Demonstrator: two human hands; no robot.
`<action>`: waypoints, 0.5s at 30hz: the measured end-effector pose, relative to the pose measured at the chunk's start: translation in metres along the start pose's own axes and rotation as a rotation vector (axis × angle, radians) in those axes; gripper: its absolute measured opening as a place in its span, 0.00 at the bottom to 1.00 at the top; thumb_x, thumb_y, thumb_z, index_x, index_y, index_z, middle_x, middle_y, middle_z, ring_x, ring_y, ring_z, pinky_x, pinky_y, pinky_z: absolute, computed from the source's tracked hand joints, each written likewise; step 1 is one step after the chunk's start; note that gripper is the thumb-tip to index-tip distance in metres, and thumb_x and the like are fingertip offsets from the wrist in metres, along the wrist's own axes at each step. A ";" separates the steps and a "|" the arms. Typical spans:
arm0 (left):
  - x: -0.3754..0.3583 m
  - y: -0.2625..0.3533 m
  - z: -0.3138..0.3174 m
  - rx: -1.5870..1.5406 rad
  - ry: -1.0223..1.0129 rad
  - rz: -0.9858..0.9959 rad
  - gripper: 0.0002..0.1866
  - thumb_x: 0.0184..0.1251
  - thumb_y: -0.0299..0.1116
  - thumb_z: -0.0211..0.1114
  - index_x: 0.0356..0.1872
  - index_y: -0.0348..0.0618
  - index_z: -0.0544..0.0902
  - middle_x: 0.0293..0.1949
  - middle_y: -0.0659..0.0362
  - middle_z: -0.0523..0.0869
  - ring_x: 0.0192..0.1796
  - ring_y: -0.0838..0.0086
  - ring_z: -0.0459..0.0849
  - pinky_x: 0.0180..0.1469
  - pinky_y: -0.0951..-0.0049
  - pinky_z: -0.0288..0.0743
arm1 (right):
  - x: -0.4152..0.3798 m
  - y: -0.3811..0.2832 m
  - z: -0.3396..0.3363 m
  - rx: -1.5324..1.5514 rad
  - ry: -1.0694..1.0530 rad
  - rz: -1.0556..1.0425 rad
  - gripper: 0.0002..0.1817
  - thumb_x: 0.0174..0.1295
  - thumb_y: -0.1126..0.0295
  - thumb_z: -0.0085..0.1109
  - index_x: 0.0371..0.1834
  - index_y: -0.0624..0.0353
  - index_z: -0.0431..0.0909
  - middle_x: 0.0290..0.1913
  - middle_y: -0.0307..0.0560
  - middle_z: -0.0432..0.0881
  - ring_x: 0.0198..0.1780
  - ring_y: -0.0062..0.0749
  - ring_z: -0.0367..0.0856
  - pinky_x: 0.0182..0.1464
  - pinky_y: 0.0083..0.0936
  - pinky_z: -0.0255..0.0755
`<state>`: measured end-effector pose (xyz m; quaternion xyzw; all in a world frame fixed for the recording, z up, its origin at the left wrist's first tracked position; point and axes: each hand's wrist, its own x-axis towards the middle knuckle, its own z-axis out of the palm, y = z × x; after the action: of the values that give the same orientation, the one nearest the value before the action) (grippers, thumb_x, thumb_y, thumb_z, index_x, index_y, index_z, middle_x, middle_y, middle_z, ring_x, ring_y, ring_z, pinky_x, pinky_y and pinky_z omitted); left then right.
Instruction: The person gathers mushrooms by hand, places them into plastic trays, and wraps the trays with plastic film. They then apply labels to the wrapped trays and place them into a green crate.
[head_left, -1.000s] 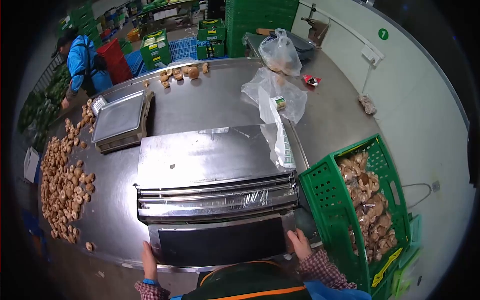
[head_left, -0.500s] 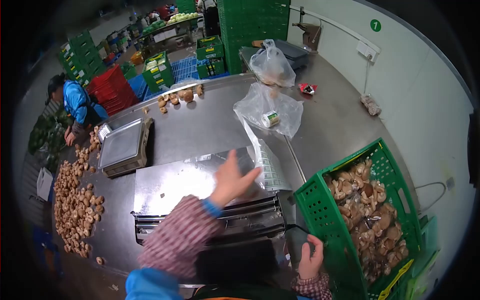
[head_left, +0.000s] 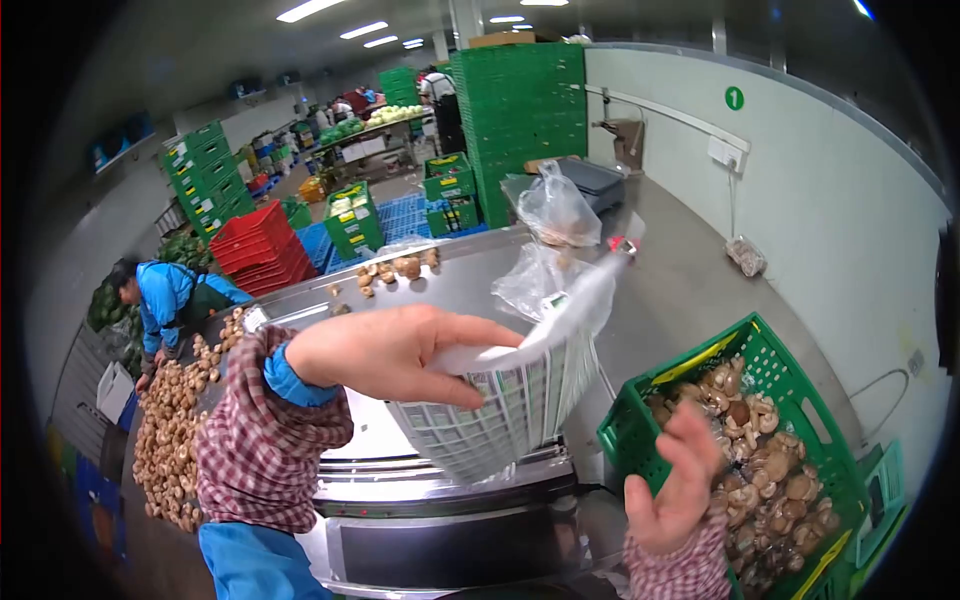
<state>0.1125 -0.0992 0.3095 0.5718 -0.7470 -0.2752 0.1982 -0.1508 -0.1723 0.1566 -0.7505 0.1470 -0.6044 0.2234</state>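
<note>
My left hand [head_left: 400, 352], in a checked sleeve with a blue cuff, pinches the edge of a sheet of printed labels [head_left: 510, 400]. That sheet hangs curved over the metal wrapping machine [head_left: 450, 535] in front of me. To the right, my right hand [head_left: 680, 480] is raised with its fingers apart and nothing in it, somewhat blurred. It is in front of a green crate [head_left: 625, 430] that holds bagged mushrooms [head_left: 770, 470]. Behind the sheet, a clear plastic bag [head_left: 530, 280] lies on the metal table [head_left: 460, 265].
Loose mushrooms [head_left: 170, 430] are heaped at the left, where a co-worker in blue [head_left: 170, 295] leans over them. A few more mushrooms [head_left: 405, 267] lie at the table's far edge. Stacked green crates [head_left: 520, 120] and red crates [head_left: 260, 250] stand beyond. A filled plastic bag [head_left: 560, 205] sits at the back.
My left hand has taken hold of the label sheet and lifted it toward me. My right hand has risen in front of the green crate. The view has tilted up.
</note>
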 end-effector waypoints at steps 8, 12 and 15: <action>-0.123 0.028 0.004 -0.019 0.115 -0.012 0.28 0.55 0.29 0.68 0.60 0.44 0.72 0.49 0.52 0.81 0.48 0.70 0.81 0.51 0.71 0.73 | 0.113 -0.076 0.053 0.241 -1.258 0.185 0.24 0.53 0.67 0.64 0.54 0.59 0.72 0.44 0.43 0.80 0.48 0.32 0.78 0.49 0.27 0.71; -0.174 0.004 0.016 0.133 0.360 0.100 0.24 0.53 0.25 0.70 0.53 0.39 0.76 0.49 0.54 0.81 0.49 0.71 0.80 0.51 0.71 0.74 | 0.106 -0.073 0.070 0.480 -1.261 0.397 0.24 0.55 0.72 0.64 0.55 0.62 0.70 0.40 0.42 0.81 0.42 0.20 0.78 0.44 0.18 0.71; -0.201 -0.007 0.027 -0.211 0.516 -0.081 0.18 0.57 0.26 0.67 0.50 0.36 0.78 0.46 0.57 0.82 0.47 0.77 0.79 0.51 0.76 0.74 | 0.113 -0.080 0.074 0.570 -1.281 0.531 0.24 0.55 0.75 0.64 0.55 0.64 0.70 0.42 0.43 0.81 0.42 0.20 0.78 0.45 0.18 0.72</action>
<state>0.1547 0.0976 0.2879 0.6287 -0.6156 -0.2044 0.4289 -0.0575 -0.1475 0.2801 -0.8079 0.0020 0.0101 0.5892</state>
